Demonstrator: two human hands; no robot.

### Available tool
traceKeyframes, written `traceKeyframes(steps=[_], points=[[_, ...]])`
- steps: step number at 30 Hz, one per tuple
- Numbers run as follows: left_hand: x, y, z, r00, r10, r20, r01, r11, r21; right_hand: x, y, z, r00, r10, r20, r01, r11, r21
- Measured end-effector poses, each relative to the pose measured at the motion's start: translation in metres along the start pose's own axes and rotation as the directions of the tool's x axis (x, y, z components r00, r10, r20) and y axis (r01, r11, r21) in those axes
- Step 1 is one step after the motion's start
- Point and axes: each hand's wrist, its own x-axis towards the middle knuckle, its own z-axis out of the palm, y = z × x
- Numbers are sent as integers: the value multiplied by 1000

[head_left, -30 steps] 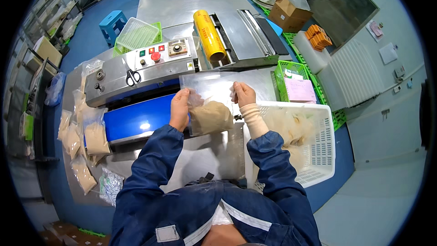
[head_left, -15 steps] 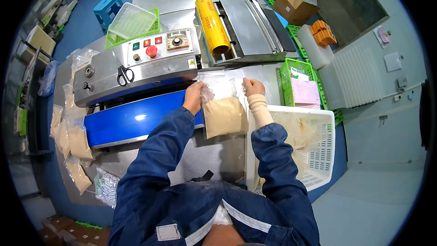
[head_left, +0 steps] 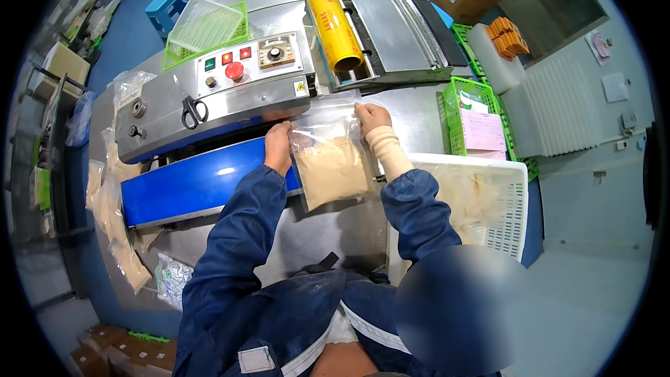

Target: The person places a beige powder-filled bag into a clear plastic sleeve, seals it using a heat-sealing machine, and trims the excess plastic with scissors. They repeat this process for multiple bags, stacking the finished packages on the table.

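Note:
A clear plastic bag (head_left: 335,168) of beige powder hangs upright between my hands at the right end of the band sealer (head_left: 223,108). My left hand (head_left: 278,147) is closed on the bag's upper left edge, right above the blue conveyor belt (head_left: 209,185). Fingers pinched, my right hand (head_left: 372,119) grips its upper right corner. The bag's empty top stretches flat toward the sealer's steel housing, and the powder fills the lower part.
Filled powder bags (head_left: 115,220) trail off the conveyor's left end. Black scissors (head_left: 193,112) lie on the sealer. Behind stands a wrapping machine (head_left: 391,35) with a yellow film roll (head_left: 333,28). To the right are a white basket (head_left: 515,216) with more bags and a green basket (head_left: 457,122) with papers.
Both hands have shifted left with the powder bag, bringing its top edge closer to the sealer's right end. The head view has moved slightly.

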Motion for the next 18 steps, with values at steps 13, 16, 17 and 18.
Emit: traceKeyframes(steps=[13, 16, 17, 18], points=[[-7, 23, -46, 994, 68, -80, -60, 993, 97, -3, -34, 40, 950, 183, 252, -220, 967, 131], [-6, 28, -55, 992, 99, -84, -91, 992, 89, -1, -34, 50, 945, 179, 273, -222, 966, 133], [-5, 28, -63, 991, 112, -78, -104, 990, 99, -1, -35, 56, 943, 174, 285, -217, 968, 128], [-3, 28, -71, 989, 127, -73, -119, 987, 108, -1, -37, 60, 933, 181, 312, -227, 967, 119]])
